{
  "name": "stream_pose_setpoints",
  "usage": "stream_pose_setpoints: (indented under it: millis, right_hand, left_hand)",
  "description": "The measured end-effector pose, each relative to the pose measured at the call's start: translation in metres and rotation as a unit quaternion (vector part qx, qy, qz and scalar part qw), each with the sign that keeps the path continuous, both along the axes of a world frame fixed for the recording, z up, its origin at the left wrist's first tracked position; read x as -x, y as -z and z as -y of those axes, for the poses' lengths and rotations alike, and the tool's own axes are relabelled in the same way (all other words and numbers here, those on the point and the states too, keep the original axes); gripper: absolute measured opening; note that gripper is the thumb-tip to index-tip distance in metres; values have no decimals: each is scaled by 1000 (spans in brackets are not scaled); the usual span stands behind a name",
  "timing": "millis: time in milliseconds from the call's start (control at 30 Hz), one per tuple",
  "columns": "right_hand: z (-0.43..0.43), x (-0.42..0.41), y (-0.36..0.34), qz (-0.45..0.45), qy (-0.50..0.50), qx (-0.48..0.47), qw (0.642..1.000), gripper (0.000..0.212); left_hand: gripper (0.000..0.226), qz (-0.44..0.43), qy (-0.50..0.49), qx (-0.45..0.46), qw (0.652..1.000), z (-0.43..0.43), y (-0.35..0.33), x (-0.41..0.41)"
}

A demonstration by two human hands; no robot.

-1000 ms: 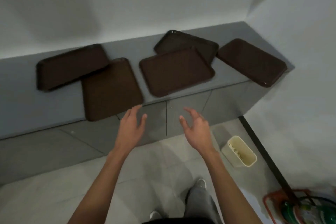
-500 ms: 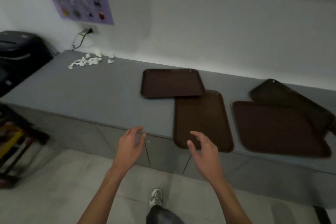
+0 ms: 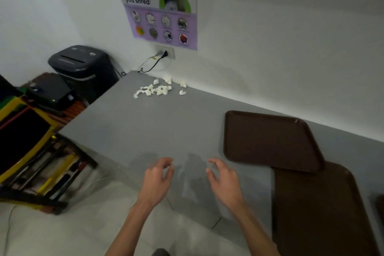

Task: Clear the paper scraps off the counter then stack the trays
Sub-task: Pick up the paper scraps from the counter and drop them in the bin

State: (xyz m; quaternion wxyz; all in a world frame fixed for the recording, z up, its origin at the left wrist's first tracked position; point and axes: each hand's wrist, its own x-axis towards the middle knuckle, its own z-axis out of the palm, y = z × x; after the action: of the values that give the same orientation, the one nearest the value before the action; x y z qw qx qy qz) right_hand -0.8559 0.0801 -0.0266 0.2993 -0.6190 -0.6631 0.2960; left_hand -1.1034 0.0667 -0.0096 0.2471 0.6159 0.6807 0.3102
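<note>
The left hand (image 3: 155, 178) and the right hand (image 3: 225, 181) hover over the front part of the desk (image 3: 145, 131). Both are empty, and the fingers (image 3: 166, 161) are loosely curled and apart, holding nothing. Just to the right lie two brown trays. The near tray (image 3: 320, 214) seems to reach past the front edge, and the far tray (image 3: 268, 141) lies with one corner over it. The paper scraps (image 3: 154, 89) are well apart from the hands, in a loose heap at the far left corner of the desk, close to the wall, with a few pieces a little to the right.

The scraps look small and light, so I think a quick sweep could send some over the left edge or leave some pressed against the wall. A forearm reaching across could also push the near tray off the edge.

The desk is grey, matte and smooth. Beside its left end stand a rack (image 3: 31, 151) with yellow-edged things and a black shredder (image 3: 83, 64). On the white wall behind are a socket (image 3: 166, 54) with a black plug and a purple poster (image 3: 160, 10) about shredding.
</note>
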Motion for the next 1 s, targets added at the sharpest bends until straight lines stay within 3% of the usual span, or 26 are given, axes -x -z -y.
stream_pose_setpoints:
  millis: [267,600,933,1000]
  right_hand:
    - [-134,89,33,61,12,25,998,33]
    - [-301,202,39,97,86,66,989,31]
    - [-471,236,47,164,91,106,976,51]
    - [-486,240,55,181,75,128,972,46]
  left_hand:
    - [23,-11,41,32,999,-145,40,85]
    - [41,-98,157,104,977,-326,61,208]
    - [37,-123,185,101,970,-409,65,257]
    - [36,-123,184,95,970,-419,65,266]
